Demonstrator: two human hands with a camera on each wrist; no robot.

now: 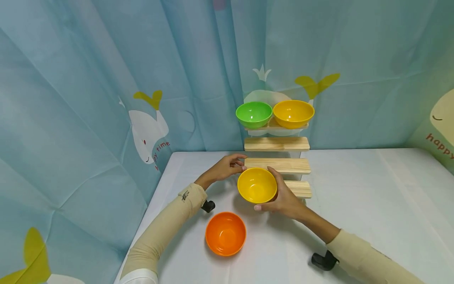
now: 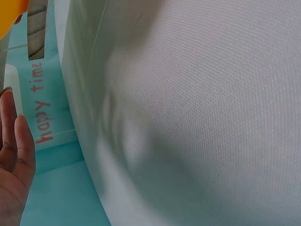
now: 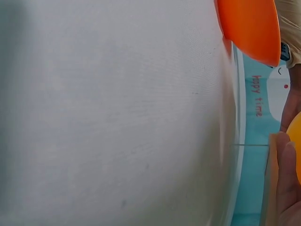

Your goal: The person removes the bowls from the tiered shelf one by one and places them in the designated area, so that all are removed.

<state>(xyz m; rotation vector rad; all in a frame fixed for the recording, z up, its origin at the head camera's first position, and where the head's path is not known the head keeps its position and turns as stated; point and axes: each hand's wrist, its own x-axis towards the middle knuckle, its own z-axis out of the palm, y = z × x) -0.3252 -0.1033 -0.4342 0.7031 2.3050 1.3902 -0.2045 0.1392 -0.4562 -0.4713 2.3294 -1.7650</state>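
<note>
In the head view my right hand (image 1: 285,200) grips a yellow bowl (image 1: 257,185) by its right side, thumb at the near edge and fingers at the far edge. The bowl is held in front of the lower steps of a wooden tiered rack (image 1: 276,144). My left hand (image 1: 225,167) is at the rack's left side, close to the bowl's left rim; in the left wrist view that hand (image 2: 14,165) has extended fingers and holds nothing. An orange bowl (image 1: 225,234) stands upright on the table nearer to me.
On the rack's top step a green bowl (image 1: 253,114) sits left of another yellow bowl (image 1: 293,114). Behind the white-covered table (image 1: 369,197) hangs a blue curtain (image 1: 198,71) with whale prints, which also runs along the left side.
</note>
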